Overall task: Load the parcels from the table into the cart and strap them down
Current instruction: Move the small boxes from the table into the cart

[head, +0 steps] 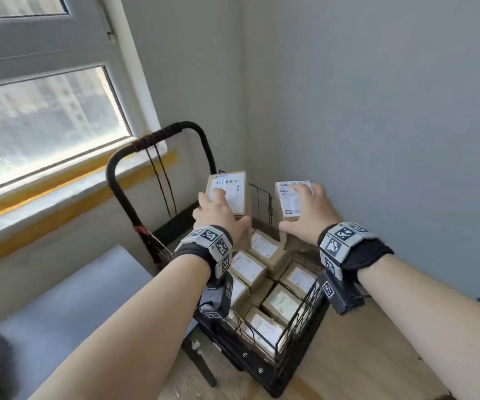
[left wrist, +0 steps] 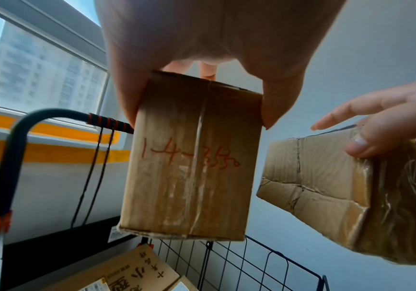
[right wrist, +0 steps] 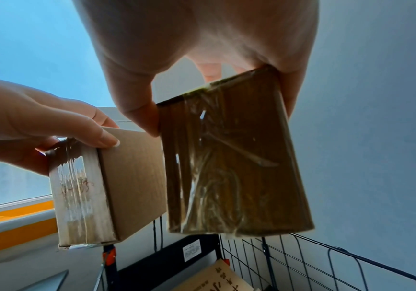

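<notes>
My left hand (head: pixel 218 210) grips a small brown parcel (head: pixel 231 192) from above, thumb and fingers on opposite sides; red handwriting marks its underside (left wrist: pixel 189 157). My right hand (head: pixel 308 212) grips a second taped parcel (head: pixel 290 200) the same way, seen from below as crinkled tape (right wrist: pixel 232 167). Both parcels hang side by side above the far end of the black wire cart (head: pixel 296 342). Several labelled parcels (head: pixel 279 301) lie packed in the cart. A black elastic strap (head: pixel 160 180) hangs from the cart handle (head: pixel 158 137).
The cart stands in a room corner, with a window (head: pixel 45 119) on the left and a grey wall (head: pixel 377 111) on the right. A wooden table (head: pixel 362 356) lies under my right forearm. A grey cushion (head: pixel 60 307) sits at lower left.
</notes>
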Tool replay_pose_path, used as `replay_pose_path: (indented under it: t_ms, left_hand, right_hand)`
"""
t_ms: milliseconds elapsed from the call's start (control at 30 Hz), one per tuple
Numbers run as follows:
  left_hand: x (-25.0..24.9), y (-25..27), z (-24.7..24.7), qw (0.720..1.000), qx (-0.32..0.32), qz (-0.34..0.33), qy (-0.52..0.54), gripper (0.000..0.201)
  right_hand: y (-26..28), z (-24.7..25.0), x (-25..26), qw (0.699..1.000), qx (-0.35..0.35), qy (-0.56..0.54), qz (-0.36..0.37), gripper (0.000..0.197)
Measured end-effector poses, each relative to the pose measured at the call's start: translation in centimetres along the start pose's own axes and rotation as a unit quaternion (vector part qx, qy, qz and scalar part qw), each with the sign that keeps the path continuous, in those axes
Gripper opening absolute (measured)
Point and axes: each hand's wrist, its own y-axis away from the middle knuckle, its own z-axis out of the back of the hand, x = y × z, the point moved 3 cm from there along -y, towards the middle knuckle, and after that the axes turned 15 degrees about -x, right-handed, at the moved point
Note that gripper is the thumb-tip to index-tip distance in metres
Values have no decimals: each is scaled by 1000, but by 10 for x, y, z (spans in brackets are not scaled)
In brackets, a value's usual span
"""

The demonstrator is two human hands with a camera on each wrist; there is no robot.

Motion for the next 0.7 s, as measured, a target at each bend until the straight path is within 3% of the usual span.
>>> replay_pose_path:
  t_ms: [333, 533, 700]
  left_hand:
    - [-14, -79, -102, 996, 64, 56, 15, 69]
    - [17, -128, -153, 986, 101, 128, 11, 73]
    - [59, -150, -173, 973, 105, 207, -1, 74]
  right_hand:
    - [-88, -75, -36, 995, 88, 38, 11, 87]
    - [-143, -144, -28, 983, 171, 57, 19, 95]
    - [-167, -200, -12, 968, 235, 70, 59, 90]
